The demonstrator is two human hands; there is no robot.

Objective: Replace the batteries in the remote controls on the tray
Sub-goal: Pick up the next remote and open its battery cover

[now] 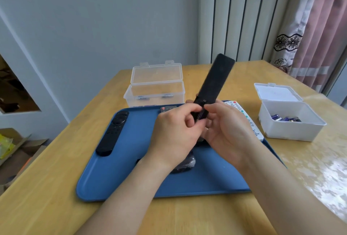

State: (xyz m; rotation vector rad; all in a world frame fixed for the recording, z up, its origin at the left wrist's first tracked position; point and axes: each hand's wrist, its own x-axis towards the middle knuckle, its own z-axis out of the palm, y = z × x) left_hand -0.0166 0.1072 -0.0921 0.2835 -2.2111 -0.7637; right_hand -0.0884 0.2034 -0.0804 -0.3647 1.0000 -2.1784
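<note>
the person holds a slim black remote [216, 82] up over the blue tray [131, 178], its back turned to them and its far end tilted away toward the wall. the right hand [227, 131] wraps around the lower end and steadies it. the left hand [174, 131] has its thumb and fingertips curled in, pinching a purple battery [201, 115] that sits in the open compartment. from where i stand i can't tell if that cell is going in or coming out.

so this remote is mid-job, with its cover off. on the tray a wide black remote [112, 133] lies at the left, a grey remote [167, 109] peeks out behind the hands, and a white remote [244, 118] lies along the right edge. something dark [185, 163] lies under the left wrist, too hidden to name. nothing shows which of those are already done.

a clear lidded box [155, 92] stands open behind the tray and a white box [289, 122] with purple batteries sits off to the right. i'd say a good share of the work is left.
</note>
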